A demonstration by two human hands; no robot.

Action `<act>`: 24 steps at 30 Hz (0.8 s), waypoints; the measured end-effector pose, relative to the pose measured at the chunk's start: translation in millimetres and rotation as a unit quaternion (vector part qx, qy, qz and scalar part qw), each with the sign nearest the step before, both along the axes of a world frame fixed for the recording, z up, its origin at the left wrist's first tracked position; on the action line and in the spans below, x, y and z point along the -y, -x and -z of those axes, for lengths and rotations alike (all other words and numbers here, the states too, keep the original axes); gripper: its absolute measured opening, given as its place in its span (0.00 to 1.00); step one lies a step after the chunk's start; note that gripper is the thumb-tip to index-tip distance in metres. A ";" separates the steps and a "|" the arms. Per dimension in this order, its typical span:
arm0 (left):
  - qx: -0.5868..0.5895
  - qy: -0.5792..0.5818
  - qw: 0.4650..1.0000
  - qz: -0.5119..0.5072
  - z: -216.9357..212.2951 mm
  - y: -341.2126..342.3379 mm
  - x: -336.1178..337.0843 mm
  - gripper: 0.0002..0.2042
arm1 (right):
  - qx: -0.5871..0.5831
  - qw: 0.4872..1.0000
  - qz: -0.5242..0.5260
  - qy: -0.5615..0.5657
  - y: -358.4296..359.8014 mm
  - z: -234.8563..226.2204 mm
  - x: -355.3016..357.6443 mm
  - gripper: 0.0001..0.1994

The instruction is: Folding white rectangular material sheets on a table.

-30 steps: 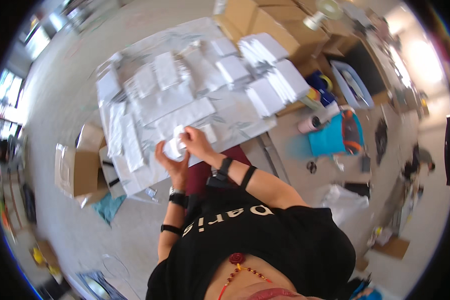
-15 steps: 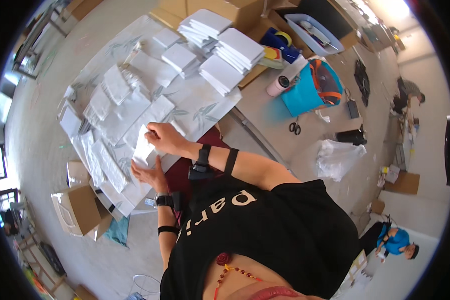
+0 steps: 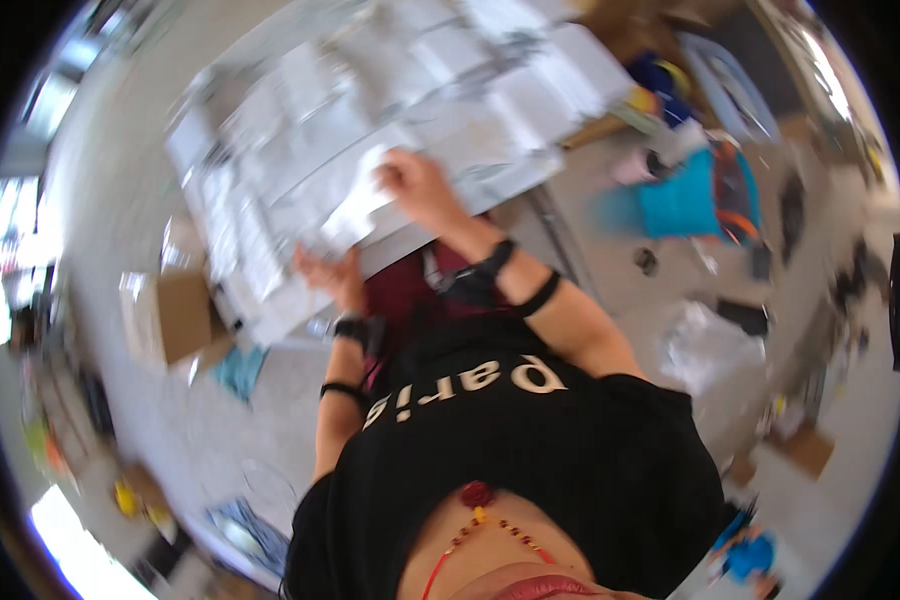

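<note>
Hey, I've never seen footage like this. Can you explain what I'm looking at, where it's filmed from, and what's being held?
There's no machine, just someone's bare hands. The left of two wide fisheye cameras worn on the head looks down, so straight edges bend. On the table lie white stacks and, further left, long pale packets. The right hand pinches the upper end of a flat white piece between its fingers. The left hand is by the lower end; blur hides whether it touches.
</note>
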State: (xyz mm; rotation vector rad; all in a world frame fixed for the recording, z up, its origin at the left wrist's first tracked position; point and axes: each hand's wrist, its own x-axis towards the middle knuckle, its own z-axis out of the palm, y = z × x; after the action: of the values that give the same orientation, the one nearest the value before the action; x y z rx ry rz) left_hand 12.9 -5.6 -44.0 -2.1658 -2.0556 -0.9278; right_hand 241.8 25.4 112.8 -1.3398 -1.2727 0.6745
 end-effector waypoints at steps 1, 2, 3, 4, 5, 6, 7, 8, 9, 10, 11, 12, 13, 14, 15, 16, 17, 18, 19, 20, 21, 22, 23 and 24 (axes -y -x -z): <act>0.085 0.058 0.994 -0.034 -19.9 -5.2 -2.4 0.51 | -0.039 0.998 -0.011 0.039 -2.7 -2.6 2.5 0.06; 0.175 0.106 0.977 -0.067 -33.4 -1.4 -3.9 0.55 | 0.003 0.997 -0.019 0.068 -4.4 -16.8 3.4 0.09; 0.169 0.103 0.977 -0.078 -43.3 -8.2 -5.8 0.53 | -0.016 0.998 -0.013 0.056 -10.1 -13.8 2.7 0.09; 0.164 0.104 0.977 -0.084 -49.8 -12.1 -5.8 0.52 | -0.033 0.998 -0.003 0.048 -14.3 -9.7 2.5 0.10; 0.160 0.101 0.977 -0.102 -53.4 -9.5 -5.3 0.52 | -0.050 0.997 -0.017 0.061 -15.7 -11.8 2.6 0.11; 0.152 0.098 0.979 -0.093 -54.8 -8.0 -4.3 0.50 | -0.065 0.995 -0.027 0.075 -17.1 -19.2 2.8 0.12; 0.145 0.096 0.981 -0.081 -56.9 -4.3 -3.3 0.48 | -0.058 0.994 -0.034 0.082 -17.4 -26.2 3.9 0.11; 0.145 0.098 0.981 -0.085 -57.4 -3.2 -2.7 0.48 | -0.058 0.994 -0.038 0.084 -19.0 -28.8 5.1 0.11; 0.147 0.094 0.982 -0.067 -57.7 -2.7 -2.0 0.46 | -0.066 0.993 -0.035 0.092 -20.4 -30.5 6.3 0.11; 0.149 0.090 0.984 -0.048 -57.9 -2.9 -1.7 0.43 | -0.073 0.992 -0.030 0.100 -22.6 -32.6 7.7 0.11; 0.150 0.092 0.983 -0.050 -57.1 -3.3 -1.5 0.43 | -0.065 0.990 -0.036 0.119 -25.7 -38.8 9.2 0.10; 0.150 0.085 0.984 -0.042 -56.3 -3.6 -1.7 0.40 | -0.064 0.990 -0.037 0.121 -27.5 -39.4 10.6 0.10; 0.149 0.077 0.985 -0.033 -55.4 -3.5 -1.4 0.37 | -0.071 0.989 -0.030 0.127 -28.8 -39.4 11.8 0.10; 0.151 0.079 0.985 -0.033 -55.1 -5.1 -3.2 0.37 | -0.078 0.988 -0.021 0.132 -32.4 -39.7 12.2 0.10; 0.160 0.072 0.985 -0.008 -54.8 -6.1 -4.6 0.33 | -0.076 0.988 -0.021 0.134 -36.6 -34.6 12.0 0.10; 0.168 0.066 0.983 0.017 -54.4 -7.3 -5.2 0.29 | -0.076 0.990 -0.015 0.116 -41.0 -25.8 11.3 0.09; 0.169 0.067 0.983 0.014 -54.0 -6.9 -4.9 0.29 | -0.077 0.992 -0.011 0.098 -42.4 -22.4 10.4 0.09; 0.175 0.068 0.981 0.035 -53.5 -6.4 -4.3 0.25 | -0.076 0.992 -0.014 0.100 -45.2 -19.5 11.5 0.09; 0.181 0.070 0.979 0.056 -53.0 -5.8 -3.6 0.22 | -0.085 0.988 -0.018 0.129 -47.9 -16.6 13.5 0.08; 0.182 0.070 0.979 0.053 -50.4 -4.0 -3.4 0.22 | -0.095 0.983 -0.021 0.157 -50.1 -15.4 14.4 0.08; 0.181 0.068 0.979 0.062 -47.7 -2.1 -3.3 0.22 | -0.094 0.983 -0.024 0.158 -51.9 -11.4 14.1 0.08; 0.180 0.066 0.979 0.071 -45.1 -0.1 -3.1 0.22 | -0.093 0.983 -0.016 0.159 -52.8 -5.9 13.5 0.08; 0.182 0.067 0.978 0.070 -45.4 -0.9 -3.4 0.22 | -0.091 0.983 -0.006 0.161 -54.8 -1.9 13.9 0.08; 0.183 0.064 0.978 0.074 -45.8 -1.6 -3.7 0.22 | -0.089 0.983 -0.007 0.162 -57.0 1.9 14.5 0.08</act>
State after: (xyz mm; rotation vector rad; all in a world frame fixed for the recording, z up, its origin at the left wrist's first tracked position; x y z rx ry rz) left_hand 14.5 -1.9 1.7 -2.3928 -2.1794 -1.3376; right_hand 298.8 10.9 110.8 -1.4957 -1.0581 1.0222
